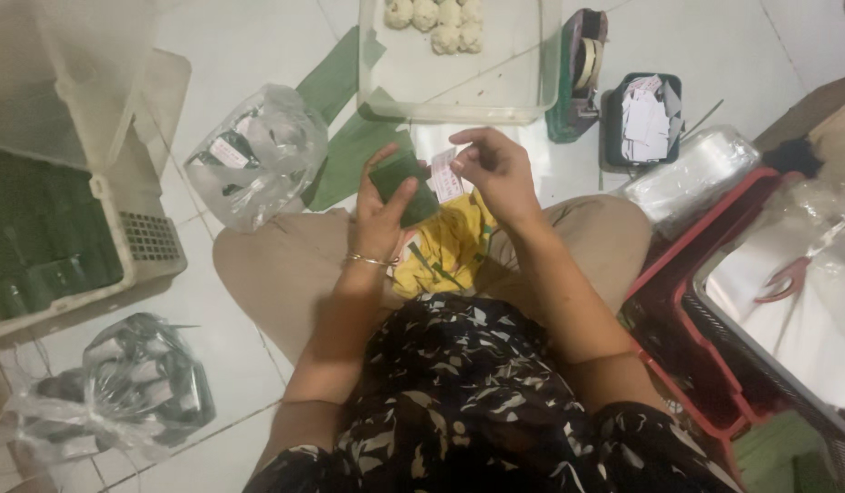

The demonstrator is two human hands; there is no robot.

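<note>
Pinching paper label [445,176] against leaf-wrapped parcel [401,187]

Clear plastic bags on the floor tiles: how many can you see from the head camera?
2. One knotted clear plastic bag lies ahead of the left knee, beside the green leaf strips. The other clear plastic bag lies at the near left, below the white crate. More may be out of frame.

A dark green leaf parcel [402,187] and a white, pink-printed label [445,176] are seen above a yellow cloth [450,246], beside a red crate [705,301] and black-and-white patterned clothing [477,402].
</note>
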